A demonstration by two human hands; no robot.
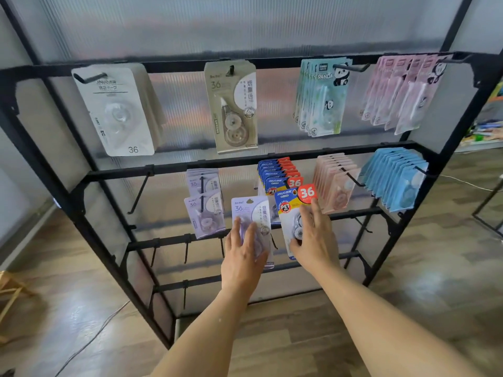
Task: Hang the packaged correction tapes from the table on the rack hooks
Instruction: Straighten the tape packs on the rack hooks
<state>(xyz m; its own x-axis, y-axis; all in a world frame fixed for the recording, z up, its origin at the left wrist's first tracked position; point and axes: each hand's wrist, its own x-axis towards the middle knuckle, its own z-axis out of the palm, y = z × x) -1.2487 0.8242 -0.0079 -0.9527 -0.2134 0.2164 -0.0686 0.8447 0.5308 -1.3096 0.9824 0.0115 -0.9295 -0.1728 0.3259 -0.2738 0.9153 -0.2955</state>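
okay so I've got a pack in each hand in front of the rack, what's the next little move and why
Probably lift the right hand so the blue pack slides onto the hook holding the matching blue stack. That pack already sits just below and in front of its stack, closer to its hook than the purple pack in the left hand is to the purple stack.

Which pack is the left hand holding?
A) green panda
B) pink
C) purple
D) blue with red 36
C: the left hand grips the purple pack in front of the rack; the blue pack with the red 36 is in the right hand.
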